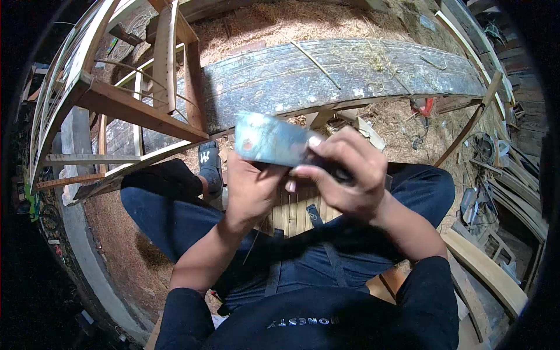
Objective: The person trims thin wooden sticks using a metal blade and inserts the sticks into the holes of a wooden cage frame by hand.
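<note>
A wide, flat metal blade [271, 140], shiny and cleaver-like with a rusty round spot or hole near its left end, is held up in front of my lap. My right hand [359, 172] is closed around its right end, where a dark part, perhaps a handle, shows between the fingers. My left hand [251, 192] is closed against the blade's lower left side. Most of the left fingers are hidden behind the metal. Slight blur softens the blade and the right fingers.
A slatted bamboo seat [286, 213] shows between my legs. Ahead lies a long, paint-spotted plank [251, 87] with a thin stick [315, 64] on it. A wooden frame [140, 114] stands at left. Boards [490, 271] lie at right, and shavings cover the ground.
</note>
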`<move>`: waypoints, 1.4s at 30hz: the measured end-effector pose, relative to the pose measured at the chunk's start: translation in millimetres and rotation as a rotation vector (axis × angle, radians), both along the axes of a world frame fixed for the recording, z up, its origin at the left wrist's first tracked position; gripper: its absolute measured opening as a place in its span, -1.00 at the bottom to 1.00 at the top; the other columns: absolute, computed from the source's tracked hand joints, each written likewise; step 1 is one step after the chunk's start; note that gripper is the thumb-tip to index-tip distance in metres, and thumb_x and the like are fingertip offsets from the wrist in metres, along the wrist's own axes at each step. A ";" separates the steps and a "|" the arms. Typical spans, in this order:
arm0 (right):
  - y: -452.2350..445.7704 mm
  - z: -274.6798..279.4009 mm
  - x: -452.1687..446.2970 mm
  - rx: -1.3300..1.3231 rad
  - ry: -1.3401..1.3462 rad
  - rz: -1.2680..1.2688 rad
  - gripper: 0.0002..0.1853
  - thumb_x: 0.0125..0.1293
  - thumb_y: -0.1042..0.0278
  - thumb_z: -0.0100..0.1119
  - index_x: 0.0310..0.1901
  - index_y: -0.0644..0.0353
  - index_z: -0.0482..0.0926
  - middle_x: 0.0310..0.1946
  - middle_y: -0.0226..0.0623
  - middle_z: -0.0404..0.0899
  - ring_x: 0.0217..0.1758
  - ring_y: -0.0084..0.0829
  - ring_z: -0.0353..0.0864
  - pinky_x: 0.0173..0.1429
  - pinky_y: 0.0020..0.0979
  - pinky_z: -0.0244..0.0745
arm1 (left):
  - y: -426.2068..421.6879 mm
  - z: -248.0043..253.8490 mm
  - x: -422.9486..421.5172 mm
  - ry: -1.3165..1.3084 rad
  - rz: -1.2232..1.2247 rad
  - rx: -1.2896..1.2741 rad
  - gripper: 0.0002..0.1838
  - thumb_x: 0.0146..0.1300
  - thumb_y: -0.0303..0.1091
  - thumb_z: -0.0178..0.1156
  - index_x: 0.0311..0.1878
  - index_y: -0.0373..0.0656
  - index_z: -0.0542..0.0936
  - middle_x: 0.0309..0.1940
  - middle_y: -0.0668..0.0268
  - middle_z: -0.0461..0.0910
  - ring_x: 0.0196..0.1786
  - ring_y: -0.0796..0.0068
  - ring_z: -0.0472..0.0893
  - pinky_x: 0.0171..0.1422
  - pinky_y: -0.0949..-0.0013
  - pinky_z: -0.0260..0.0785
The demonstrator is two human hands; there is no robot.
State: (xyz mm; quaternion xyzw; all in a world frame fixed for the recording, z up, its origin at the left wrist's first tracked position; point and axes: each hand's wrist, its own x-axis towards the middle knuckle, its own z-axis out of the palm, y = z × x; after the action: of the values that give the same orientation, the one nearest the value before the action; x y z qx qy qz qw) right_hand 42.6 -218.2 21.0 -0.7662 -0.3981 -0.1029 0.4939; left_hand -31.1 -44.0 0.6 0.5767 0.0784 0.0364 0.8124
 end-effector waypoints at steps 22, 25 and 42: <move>-1.4 -1.9 -5.5 -0.034 0.004 0.028 -0.66 -0.02 0.35 0.58 -0.25 0.27 0.63 -0.44 -0.21 0.51 -0.45 -0.24 0.56 -0.37 -0.28 0.49 | -7.5 1.4 -3.3 -0.043 0.086 0.120 -0.88 0.28 -0.60 0.15 -0.15 -0.33 0.61 -0.34 0.29 0.63 -0.40 0.58 0.61 -0.44 0.50 0.40; -0.9 -2.0 -5.0 0.001 0.008 0.024 -0.68 -0.02 0.35 0.57 -0.28 0.27 0.63 -0.45 -0.22 0.50 -0.46 -0.24 0.56 -0.38 -0.29 0.48 | -0.5 -0.1 -5.3 0.003 -0.023 0.139 -0.77 0.36 -0.63 0.13 0.04 -0.36 0.62 -0.10 0.21 0.71 -0.04 0.45 0.70 0.09 0.40 0.54; -1.6 -1.7 -4.7 -0.012 -0.004 0.031 -0.65 -0.03 0.37 0.58 -0.24 0.30 0.64 -0.46 -0.21 0.50 -0.47 -0.26 0.55 -0.38 -0.31 0.48 | -5.6 2.1 -5.8 -0.041 -0.011 0.132 -0.73 0.29 -0.67 0.15 0.03 -0.34 0.63 -0.15 0.24 0.71 -0.14 0.52 0.69 -0.06 0.46 0.55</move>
State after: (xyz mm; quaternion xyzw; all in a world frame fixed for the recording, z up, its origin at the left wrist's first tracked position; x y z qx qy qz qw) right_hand 37.9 -219.8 19.3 -0.7626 -0.4114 -0.0944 0.4902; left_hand -36.9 -49.6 2.7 0.6286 0.0562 0.0489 0.7742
